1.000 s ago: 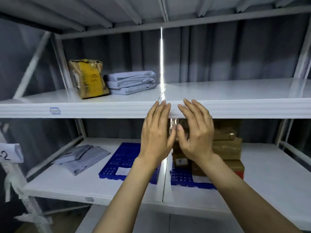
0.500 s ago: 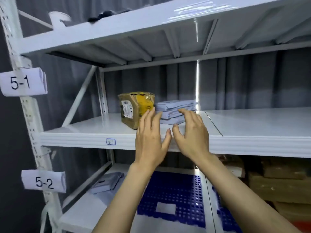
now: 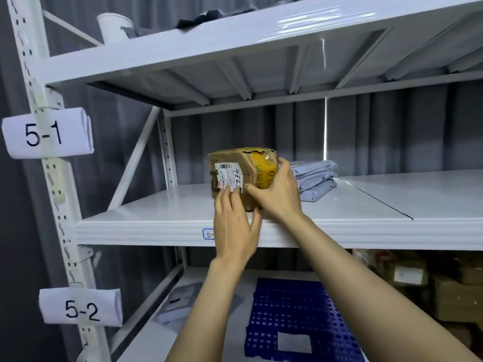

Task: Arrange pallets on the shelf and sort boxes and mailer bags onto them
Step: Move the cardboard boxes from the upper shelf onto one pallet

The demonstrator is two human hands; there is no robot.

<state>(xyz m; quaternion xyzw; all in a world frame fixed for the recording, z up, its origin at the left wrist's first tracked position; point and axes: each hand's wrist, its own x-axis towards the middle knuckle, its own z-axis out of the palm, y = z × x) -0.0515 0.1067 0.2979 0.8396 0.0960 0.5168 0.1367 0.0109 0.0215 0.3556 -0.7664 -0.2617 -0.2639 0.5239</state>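
A brown cardboard box (image 3: 235, 167) with yellow tape and a white shipping label stands at the left of the middle shelf (image 3: 379, 231). My right hand (image 3: 278, 195) grips its right front corner, thumb on the front face and fingers round the side. My left hand (image 3: 235, 226) touches the lower front of the box with straight fingers, at the label's bottom edge. A stack of grey mailer bags (image 3: 315, 178) lies right behind the box. On the lower shelf lies a blue plastic pallet (image 3: 295, 309), with a grey mailer bag (image 3: 180, 301) to its left.
Brown cardboard boxes (image 3: 457, 291) are stacked at the lower right. Paper tags "5-1" (image 3: 47, 135) and "5-2" (image 3: 81, 307) hang on the white upright post (image 3: 56, 194) at the left. A white roll (image 3: 112, 24) and a dark item (image 3: 206, 17) sit on the top shelf.
My view has swung up and left from the lower shelf. Both hands have moved forward from the middle shelf's edge to the cardboard box, and my right hand has taken hold of it.
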